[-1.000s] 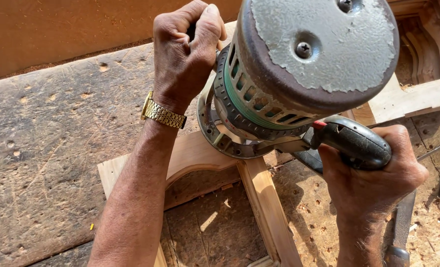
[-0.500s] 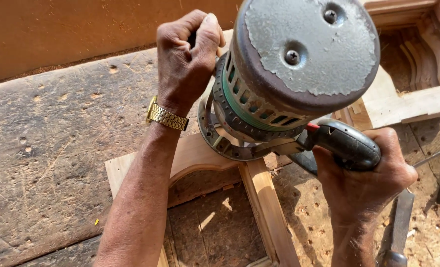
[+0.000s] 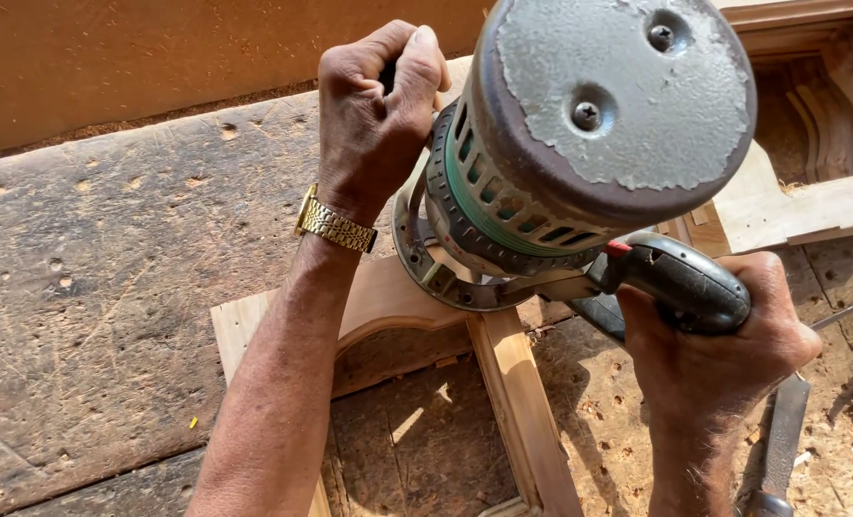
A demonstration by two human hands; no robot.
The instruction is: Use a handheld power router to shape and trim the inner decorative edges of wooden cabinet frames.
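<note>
Left hand (image 3: 374, 115) clenched around the router's far-side handle; handle itself mostly hidden inside the fist. Gold watch (image 3: 333, 226) on that wrist. Right hand (image 3: 723, 349) wrapped tight on the black near-side handle (image 3: 680, 282), red tab showing at its inner end.

Router (image 3: 580, 144) sits between the two hands, tilted toward the camera: grey round top cap with two screws and flaking paint, vented motor housing with a green band below it, round metal base plate at the bottom.

Base plate rests on a light wooden frame piece (image 3: 388, 302) with a curved inner edge; a straight rail (image 3: 522, 412) runs down from it toward the camera. Frame lies on a worn, pitted plywood bench (image 3: 91, 287) dusted with sawdust. More carved wooden parts (image 3: 800, 206) upper right. A dark metal tool (image 3: 781, 440) lies just beside the right wrist.
</note>
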